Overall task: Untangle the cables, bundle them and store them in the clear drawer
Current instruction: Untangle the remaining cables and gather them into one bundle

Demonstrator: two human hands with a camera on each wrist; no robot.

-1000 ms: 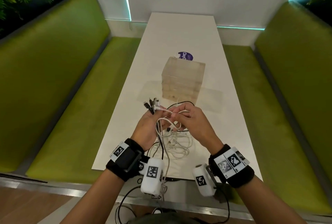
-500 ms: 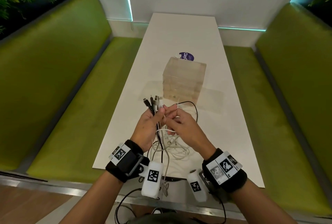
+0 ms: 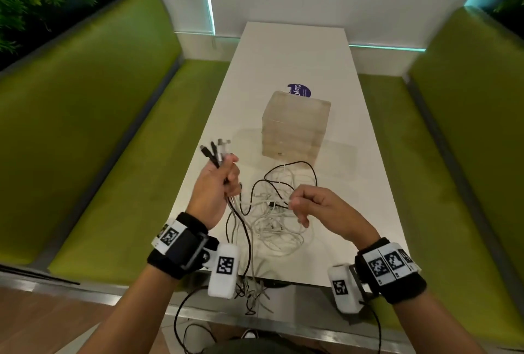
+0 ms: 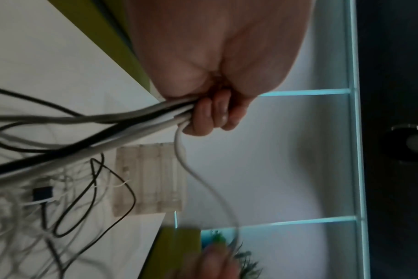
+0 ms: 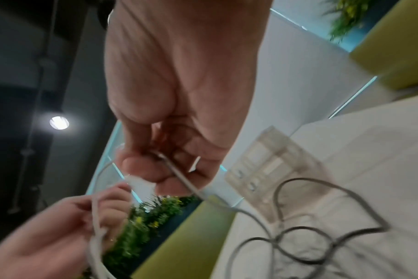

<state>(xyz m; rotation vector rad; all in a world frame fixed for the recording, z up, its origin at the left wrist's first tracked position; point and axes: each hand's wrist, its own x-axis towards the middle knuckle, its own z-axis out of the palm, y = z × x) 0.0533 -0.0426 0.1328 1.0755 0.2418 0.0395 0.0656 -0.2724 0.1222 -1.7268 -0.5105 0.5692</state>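
A tangle of white and black cables point(image 3: 279, 221) lies on the white table point(image 3: 295, 53) near its front edge. My left hand point(image 3: 219, 180) is raised and grips a bunch of cables, their plug ends point(image 3: 215, 149) sticking up above the fist; the bundle point(image 4: 122, 120) runs out below my curled fingers. My right hand point(image 3: 304, 203) pinches a white cable point(image 5: 179, 177) between thumb and fingers just above the tangle. The clear drawer unit point(image 3: 295, 128) stands behind the cables with all drawers shut.
A purple round sticker point(image 3: 300, 90) lies on the table behind the drawer unit. Green benches point(image 3: 85, 132) run along both sides of the table. Some cable ends point(image 3: 252, 294) hang over the table's front edge.
The hands were close together at the plug ends. Now they have drawn apart: the left lifted left with the bunch, the right moved right and down along a white cable.
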